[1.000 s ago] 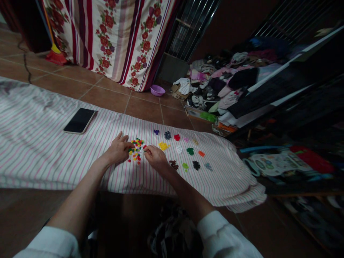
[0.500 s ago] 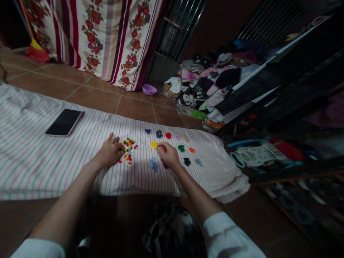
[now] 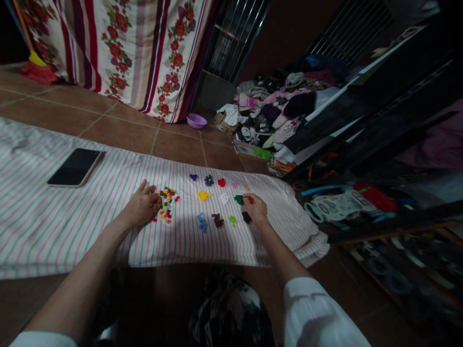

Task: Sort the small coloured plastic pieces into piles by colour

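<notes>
Closely, dark-green pile (image 3: pixel 238 199) at the tips of right fingers (image 3: pixel 250 198), pressed together; left fingers (image 3: pixel 153 198), loosely spread, beside mixed pieces (image 3: pixel 167 193)

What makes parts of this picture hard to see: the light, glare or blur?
In the head view, light falls mostly on the striped cloth, while the shelf at right sinks into shadow; in the head view, the outer edges look smeared; in the head view, the barred window has a slight glint; in the head view, the mixed pieces beside the left hand look soft.
</notes>
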The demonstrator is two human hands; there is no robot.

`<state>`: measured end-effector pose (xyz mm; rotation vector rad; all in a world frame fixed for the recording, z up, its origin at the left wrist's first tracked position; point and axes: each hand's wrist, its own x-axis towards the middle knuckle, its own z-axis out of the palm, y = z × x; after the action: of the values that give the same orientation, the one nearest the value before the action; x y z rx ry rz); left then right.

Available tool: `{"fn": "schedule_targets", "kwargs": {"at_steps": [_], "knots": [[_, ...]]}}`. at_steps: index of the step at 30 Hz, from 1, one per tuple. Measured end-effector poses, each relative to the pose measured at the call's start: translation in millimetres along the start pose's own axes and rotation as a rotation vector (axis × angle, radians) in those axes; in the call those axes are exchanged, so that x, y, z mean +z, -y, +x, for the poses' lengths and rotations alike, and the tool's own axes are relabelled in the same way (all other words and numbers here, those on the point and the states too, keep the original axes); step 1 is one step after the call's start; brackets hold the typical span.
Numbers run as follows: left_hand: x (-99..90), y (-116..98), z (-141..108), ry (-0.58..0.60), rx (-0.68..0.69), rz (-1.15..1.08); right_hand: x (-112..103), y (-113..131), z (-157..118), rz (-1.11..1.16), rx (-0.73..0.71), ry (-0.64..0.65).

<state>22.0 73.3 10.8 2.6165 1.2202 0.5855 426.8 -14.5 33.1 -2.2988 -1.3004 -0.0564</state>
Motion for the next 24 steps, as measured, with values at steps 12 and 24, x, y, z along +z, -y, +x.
{"fn": "schedule_targets", "kwargs": {"at_steps": [12,24], "knots": [[6.4,4.9,0.8,-0.016,0.048,-0.002,8.7,-7.7,18.4,-0.049,0.094,0.022],[7.5,5.1,1.2,-0.004,0.042,-0.057,18.4,-15.5,22.3,-0.049,0.070,0.030]]}}
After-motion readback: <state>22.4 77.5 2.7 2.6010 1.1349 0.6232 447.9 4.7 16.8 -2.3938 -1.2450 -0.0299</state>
